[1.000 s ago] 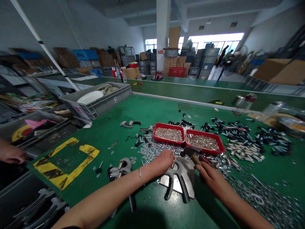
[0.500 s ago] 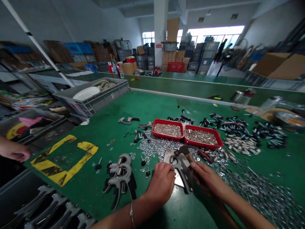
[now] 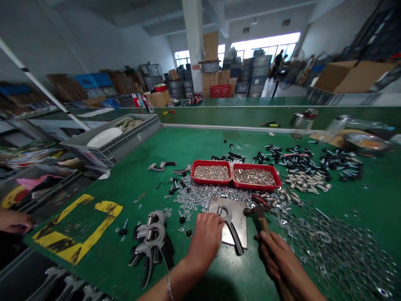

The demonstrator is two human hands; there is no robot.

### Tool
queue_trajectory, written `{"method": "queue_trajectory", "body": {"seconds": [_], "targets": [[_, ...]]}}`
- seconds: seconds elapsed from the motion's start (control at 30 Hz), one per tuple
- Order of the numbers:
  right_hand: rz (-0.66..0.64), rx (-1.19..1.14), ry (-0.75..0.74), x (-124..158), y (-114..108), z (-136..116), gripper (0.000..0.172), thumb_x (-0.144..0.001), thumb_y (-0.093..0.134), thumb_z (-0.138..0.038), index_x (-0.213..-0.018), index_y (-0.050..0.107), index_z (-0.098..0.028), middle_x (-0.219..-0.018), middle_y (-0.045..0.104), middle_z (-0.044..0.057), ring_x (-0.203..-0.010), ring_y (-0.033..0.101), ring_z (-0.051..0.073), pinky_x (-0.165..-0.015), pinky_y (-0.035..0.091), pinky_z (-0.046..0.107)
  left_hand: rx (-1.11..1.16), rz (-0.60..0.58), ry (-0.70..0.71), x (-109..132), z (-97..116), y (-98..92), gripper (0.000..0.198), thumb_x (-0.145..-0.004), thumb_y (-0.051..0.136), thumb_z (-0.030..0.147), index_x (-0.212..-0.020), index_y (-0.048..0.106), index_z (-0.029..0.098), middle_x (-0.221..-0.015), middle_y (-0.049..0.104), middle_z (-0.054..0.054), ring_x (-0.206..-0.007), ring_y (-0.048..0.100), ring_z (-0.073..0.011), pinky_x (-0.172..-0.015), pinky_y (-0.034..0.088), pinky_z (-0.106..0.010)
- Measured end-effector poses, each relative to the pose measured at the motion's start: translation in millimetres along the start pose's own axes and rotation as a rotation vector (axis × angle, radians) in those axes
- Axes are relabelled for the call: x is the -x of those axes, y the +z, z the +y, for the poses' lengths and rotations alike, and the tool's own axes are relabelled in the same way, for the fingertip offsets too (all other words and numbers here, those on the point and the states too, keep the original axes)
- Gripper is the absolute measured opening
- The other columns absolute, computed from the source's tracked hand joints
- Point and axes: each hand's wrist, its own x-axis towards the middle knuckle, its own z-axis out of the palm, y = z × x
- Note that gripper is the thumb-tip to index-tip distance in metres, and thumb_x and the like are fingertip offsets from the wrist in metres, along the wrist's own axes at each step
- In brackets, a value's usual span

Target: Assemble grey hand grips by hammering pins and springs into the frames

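While steadying the sprung hand grip [image 3: 232, 231] upon the metal plate [image 3: 242, 209] with a curled left hand [image 3: 206, 235], apparently against slipping, held the wooden-handled hammer [image 3: 262, 223] in a closed right hand [image 3: 280, 256], head near the plate's right edge. Had the red trays [image 3: 257, 187] just beyond, presumably for easy reach.

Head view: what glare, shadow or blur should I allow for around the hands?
Head view, background: the windows are blown out. Head view, centre: whitish glare on the metal plate, dark shadow on the green table between the forearms. Head view, left edge: clutter looks smeared; head view, lower right: small rings look soft.
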Motion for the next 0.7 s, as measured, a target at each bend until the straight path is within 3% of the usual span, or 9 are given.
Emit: {"method": "queue_trajectory", "body": {"seconds": [0.1,0.37,0.7], "targets": [[0.006,0.004,-0.026,-3,2,2,0.046,-0.080,0.062,-0.064,-0.094,0.050,-0.021,-0.053,0.045,-0.012,-0.032,0.022,0.000,-0.026,0.021,0.012,-0.033,-0.004,-0.001,-11,-14,-4.7,0.016,-0.099,0.046,0.020,-0.092,0.060,0.016,-0.095,0.061,-0.006,-0.091,0.052,-0.0216,-0.087,0.040,-0.039],[0.019,0.049,-0.070,-6,4,6,0.042,-0.082,0.061,-0.061,-0.086,0.046,-0.023,-0.052,0.047,-0.012,-0.031,0.025,0.001,-0.026,0.024,0.013,-0.253,-0.072,0.212,-30,-18,21.5,0.017,-0.098,0.048,0.020,-0.091,0.062,0.015,-0.089,0.061,-0.006,-0.088,0.053,-0.0235,-0.084,0.040,-0.041],[0.012,0.037,-0.075,-8,1,9,0.041,-0.082,0.061,-0.061,-0.084,0.044,-0.023,-0.053,0.048,-0.012,-0.030,0.025,0.001,-0.025,0.025,0.013,-0.329,-0.077,0.330,-28,-20,11.2,0.021,-0.099,0.045,0.020,-0.091,0.063,0.015,-0.086,0.061,-0.007,-0.088,0.052,-0.0238,-0.087,0.039,-0.043]]}}
